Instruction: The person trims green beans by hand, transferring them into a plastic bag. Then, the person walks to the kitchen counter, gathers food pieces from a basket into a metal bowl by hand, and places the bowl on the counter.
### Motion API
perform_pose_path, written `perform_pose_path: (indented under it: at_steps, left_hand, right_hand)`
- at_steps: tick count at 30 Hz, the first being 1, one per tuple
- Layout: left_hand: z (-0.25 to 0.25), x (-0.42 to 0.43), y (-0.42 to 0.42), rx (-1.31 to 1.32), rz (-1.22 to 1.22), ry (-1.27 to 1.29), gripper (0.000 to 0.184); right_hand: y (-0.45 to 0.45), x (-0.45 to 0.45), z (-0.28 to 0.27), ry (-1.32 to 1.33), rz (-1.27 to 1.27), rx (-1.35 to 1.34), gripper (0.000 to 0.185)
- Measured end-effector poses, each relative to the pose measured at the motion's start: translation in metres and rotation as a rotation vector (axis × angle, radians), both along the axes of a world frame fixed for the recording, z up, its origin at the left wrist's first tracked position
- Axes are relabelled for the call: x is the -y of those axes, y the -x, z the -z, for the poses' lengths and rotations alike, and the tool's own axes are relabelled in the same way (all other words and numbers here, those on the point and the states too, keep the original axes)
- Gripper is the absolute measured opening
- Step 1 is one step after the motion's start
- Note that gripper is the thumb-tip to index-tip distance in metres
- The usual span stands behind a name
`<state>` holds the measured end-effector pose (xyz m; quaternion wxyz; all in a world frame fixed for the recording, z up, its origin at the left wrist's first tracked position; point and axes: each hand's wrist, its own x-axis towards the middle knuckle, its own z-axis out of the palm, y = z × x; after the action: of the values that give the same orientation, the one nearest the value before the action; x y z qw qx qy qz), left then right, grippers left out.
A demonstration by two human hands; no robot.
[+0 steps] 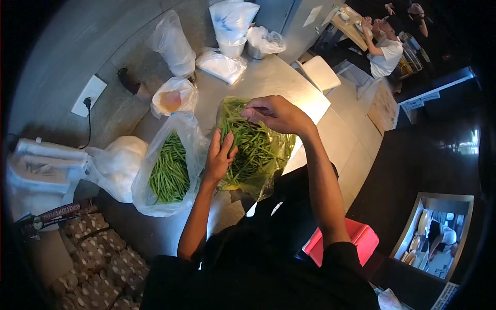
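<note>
Green beans [250, 157] fill an open yellowish clear plastic bag [262, 187] in front of me. My left hand [219, 159] is at the bag's left side, fingers curled round a few of the beans. Over the far part of the same bag, my right hand [279, 114] has its fingers bent and pressed together; what they hold, if anything, is hidden. Left of my left hand stands a whitish plastic bag [142, 190] with more green beans [170, 173] lined up in it.
The metal table [289, 80] carries a small lined container [174, 98], a white packet [222, 64] and bagged tubs [232, 46]. Egg trays [103, 263] lie lower left. A red crate [356, 240] is by my right arm. A person [385, 54] sits at the far right.
</note>
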<state>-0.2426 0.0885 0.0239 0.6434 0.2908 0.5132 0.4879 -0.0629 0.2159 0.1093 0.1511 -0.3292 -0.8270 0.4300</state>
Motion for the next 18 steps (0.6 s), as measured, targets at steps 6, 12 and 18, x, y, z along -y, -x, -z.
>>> perform_pose_path:
  at_steps: [6,12,18]
  left_hand:
    - [-0.004,-0.002,-0.011,-0.089,-0.047,0.029,0.073]
    - [0.009,-0.009,-0.001,-0.102,0.062,-0.044,0.075]
    - [0.007,-0.005,-0.002,-0.126,-0.005,-0.017,0.077]
  right_hand:
    - [-0.007,0.0,0.007,-0.104,-0.156,-0.007,0.019]
    - [-0.002,0.001,0.009,-0.179,-0.157,0.108,0.011]
    - [0.007,0.0,0.016,-0.208,-0.161,0.154,0.012]
